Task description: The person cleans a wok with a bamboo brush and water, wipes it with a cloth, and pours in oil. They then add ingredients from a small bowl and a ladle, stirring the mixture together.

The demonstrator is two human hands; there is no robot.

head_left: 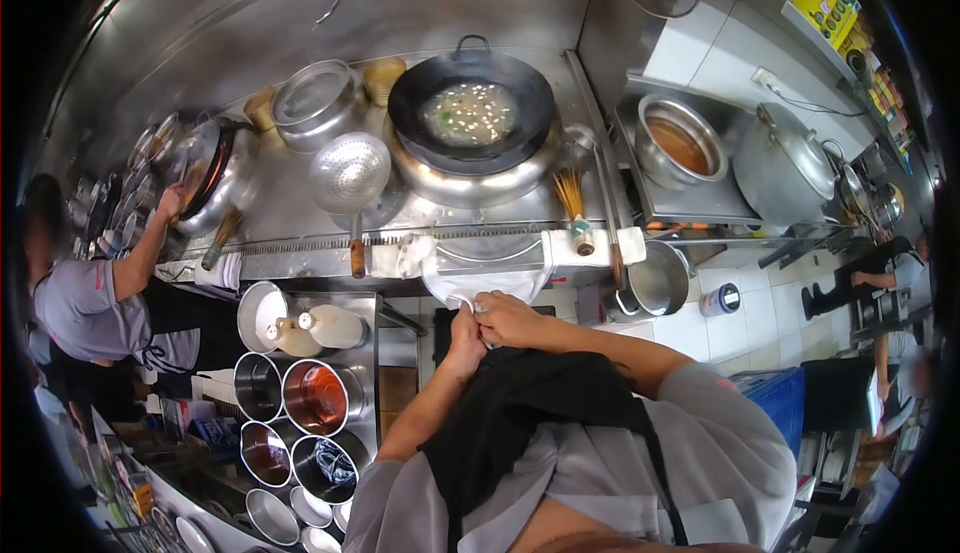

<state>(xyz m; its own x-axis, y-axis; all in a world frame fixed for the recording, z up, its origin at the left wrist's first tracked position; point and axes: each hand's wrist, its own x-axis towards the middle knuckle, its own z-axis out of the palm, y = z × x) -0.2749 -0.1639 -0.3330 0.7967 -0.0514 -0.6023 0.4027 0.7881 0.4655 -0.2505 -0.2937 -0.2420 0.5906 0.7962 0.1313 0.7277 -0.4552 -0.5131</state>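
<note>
A white cloth (484, 281) hangs at the front edge of the stove, below a curved metal rim or handle. My left hand (464, 343) is closed on the cloth's lower end. Right beside it, my right hand (511, 320) is also closed on the cloth, its fingers bunching the fabric. Beyond both hands, a black wok (412, 131) sits on a round metal burner ring (440, 181). Liquid with pale pieces and bits of green (470, 114) lies in the wok.
A perforated strainer (350, 171) with a wooden handle rests left of the wok; a bamboo brush (572, 203) and a long-handled ladle (606, 203) lie to the right. Several pots, one with red liquid (316, 396), stand at lower left. Another person (100, 293) works at the left burner.
</note>
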